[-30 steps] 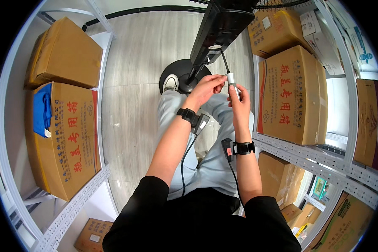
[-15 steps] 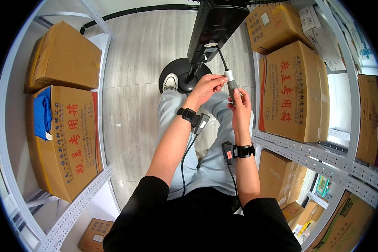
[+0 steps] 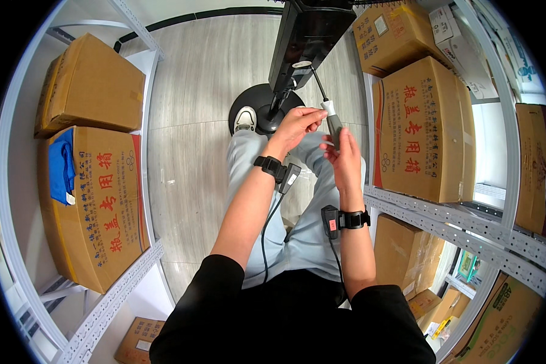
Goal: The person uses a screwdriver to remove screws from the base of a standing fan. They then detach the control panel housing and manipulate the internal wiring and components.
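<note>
A screwdriver [image 3: 333, 125] with a grey-and-white handle slants up from my hands, its dark shaft reaching the black housing of a standing appliance [image 3: 309, 39]. My left hand [image 3: 298, 126] pinches the white front part of the handle between thumb and fingertips. Around the grey rear part, the fingers of my right hand [image 3: 344, 155] are closed, thumb along the side. The shaft's tip meets the housing beside a pale oval label [image 3: 302, 64]; what it touches there is too small to tell. Below, the appliance stands on a round black base [image 3: 249, 97], with my left shoe [image 3: 246, 117] on it.
Metal shelves flank me. On the left are large cardboard boxes [image 3: 97, 85], with a blue cloth [image 3: 62, 165] over the lower one. More cardboard boxes [image 3: 415, 133] fill the right shelf [image 3: 455, 217]. Cables hang from black wrist straps [image 3: 353, 219] on both arms.
My right hand has shifted slightly and its fingers have moved around the screwdriver's handle. The left hand keeps its pinch. The whole view has moved a little.
</note>
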The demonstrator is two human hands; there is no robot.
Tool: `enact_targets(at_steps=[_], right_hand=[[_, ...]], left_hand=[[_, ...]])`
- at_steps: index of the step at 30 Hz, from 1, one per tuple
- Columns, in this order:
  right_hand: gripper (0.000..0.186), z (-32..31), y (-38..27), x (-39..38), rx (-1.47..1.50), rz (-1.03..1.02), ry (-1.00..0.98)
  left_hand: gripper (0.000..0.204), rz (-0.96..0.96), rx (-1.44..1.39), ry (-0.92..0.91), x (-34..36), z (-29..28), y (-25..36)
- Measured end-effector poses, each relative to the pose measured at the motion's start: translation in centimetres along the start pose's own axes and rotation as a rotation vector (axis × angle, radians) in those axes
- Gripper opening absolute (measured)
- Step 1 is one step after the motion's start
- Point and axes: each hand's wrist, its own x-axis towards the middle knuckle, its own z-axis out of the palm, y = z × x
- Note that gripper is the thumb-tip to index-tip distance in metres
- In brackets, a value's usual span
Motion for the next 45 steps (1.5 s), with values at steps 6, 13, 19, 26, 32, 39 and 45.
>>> enact_targets(at_steps=[6,13,19,26,32,39,45], right_hand=[[0.040,-2.0,-0.1,1.0,0.046,0.063,-0.132],[0.038,-1.4,-0.7,0.3,0.097,0.146,-0.134],[0.047,-1.6,0.2,0.7,-0.096,-0.016,-0.063],[0.035,-2.2,-1.4,0.3,0.120,0.272,-0.195],[0.048,-1.2,0.5,0.5,-0.204,-0.178,0.056],[0.035,-2.5,-1.3,0.6,0.133,0.254,-0.238],[0.047,-0.8,0.8,0.2,-0.130,-0.153,0.068]], left_hand=[[0.017,0.002,0.000,-0.015,0.0,0.2,0.2],[0.018,-0.001,0.013,-0.008,-0.2,0.0,0.2],[0.020,0.012,-0.002,-0.019,0.1,0.0,0.0],[0.017,0.002,0.037,-0.014,-0.1,-0.1,0.1],[0.021,0.009,0.003,-0.020,0.2,0.0,-0.1],[0.018,-0.009,0.034,0.001,-0.3,-0.1,0.3],[0.017,-0.012,0.019,-0.019,-0.1,0.3,0.2]])
